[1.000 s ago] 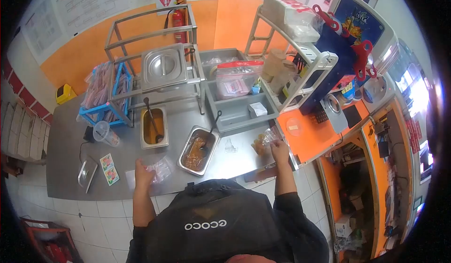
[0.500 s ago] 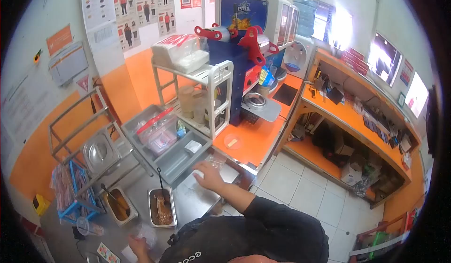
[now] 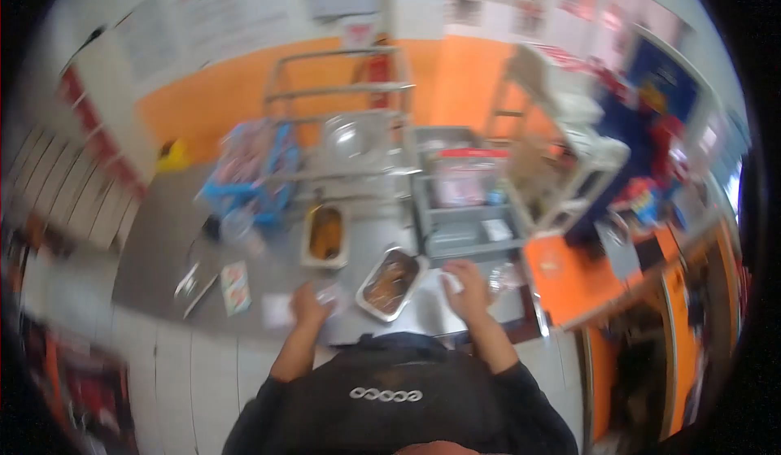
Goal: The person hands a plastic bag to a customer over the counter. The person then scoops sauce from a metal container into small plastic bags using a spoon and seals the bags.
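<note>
My left hand (image 3: 309, 304) is at the front edge of the steel table, fingers curled around what looks like a clear plastic bag (image 3: 332, 296); blur hides its exact shape. A white sheet (image 3: 279, 312) lies beside that hand. My right hand (image 3: 467, 289) pinches a small white piece (image 3: 451, 283), perhaps tissue or cloth. Between my hands, a metal pan of brown sauce (image 3: 392, 286) sits at an angle. Behind it stands another metal pan with orange-brown sauce (image 3: 327, 237) and a dark-handled utensil. Crumpled clear plastic (image 3: 504, 278) lies right of my right hand.
A blue basket of packets (image 3: 252, 170) and a metal rack (image 3: 338, 93) stand at the back. Grey trays (image 3: 464, 239) with a red-edged bag (image 3: 468, 178) are on the right, beside a white shelf (image 3: 569, 170). A printed card (image 3: 237, 287) and tongs-like metal pieces (image 3: 195, 288) lie left.
My view has swung left to face the table. The brown sauce pan now sits tilted sideways near my right hand, and its dark-handled utensil no longer shows clearly. Both hands keep their items.
</note>
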`<act>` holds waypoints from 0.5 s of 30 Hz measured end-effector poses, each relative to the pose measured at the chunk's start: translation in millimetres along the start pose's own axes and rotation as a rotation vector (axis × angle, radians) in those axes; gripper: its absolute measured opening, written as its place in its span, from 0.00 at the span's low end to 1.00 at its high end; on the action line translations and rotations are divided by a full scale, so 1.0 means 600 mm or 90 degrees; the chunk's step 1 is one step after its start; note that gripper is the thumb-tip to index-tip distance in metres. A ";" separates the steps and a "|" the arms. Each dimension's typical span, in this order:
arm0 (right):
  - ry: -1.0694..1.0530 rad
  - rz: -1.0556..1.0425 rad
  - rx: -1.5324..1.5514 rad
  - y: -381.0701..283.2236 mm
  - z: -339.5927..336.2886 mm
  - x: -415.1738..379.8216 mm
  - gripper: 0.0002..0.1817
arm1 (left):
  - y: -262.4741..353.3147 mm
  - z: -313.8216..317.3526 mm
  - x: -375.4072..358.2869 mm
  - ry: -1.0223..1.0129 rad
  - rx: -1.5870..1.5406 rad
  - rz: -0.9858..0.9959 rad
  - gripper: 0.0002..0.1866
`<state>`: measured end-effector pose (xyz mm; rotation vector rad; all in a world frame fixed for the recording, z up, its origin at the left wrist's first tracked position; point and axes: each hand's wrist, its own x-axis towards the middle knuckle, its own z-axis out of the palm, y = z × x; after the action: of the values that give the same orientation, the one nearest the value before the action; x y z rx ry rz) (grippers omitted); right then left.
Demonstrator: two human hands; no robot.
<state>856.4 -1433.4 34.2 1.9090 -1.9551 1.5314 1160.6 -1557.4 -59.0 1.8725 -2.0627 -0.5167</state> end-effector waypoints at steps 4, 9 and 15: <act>-0.050 0.030 0.045 -0.025 0.006 0.006 0.08 | -0.015 0.011 0.007 -0.066 0.064 -0.072 0.28; -0.096 -0.028 0.073 -0.036 0.027 0.015 0.07 | -0.047 0.062 0.013 0.085 -0.039 -0.027 0.14; -0.269 -0.177 0.165 -0.096 0.083 0.051 0.09 | 0.044 -0.051 -0.050 0.179 -0.455 0.163 0.08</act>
<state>922.0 -1474.4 61.8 2.6658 -1.5649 1.4519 1154.1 -1527.0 -19.3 1.1716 -1.6010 -0.7469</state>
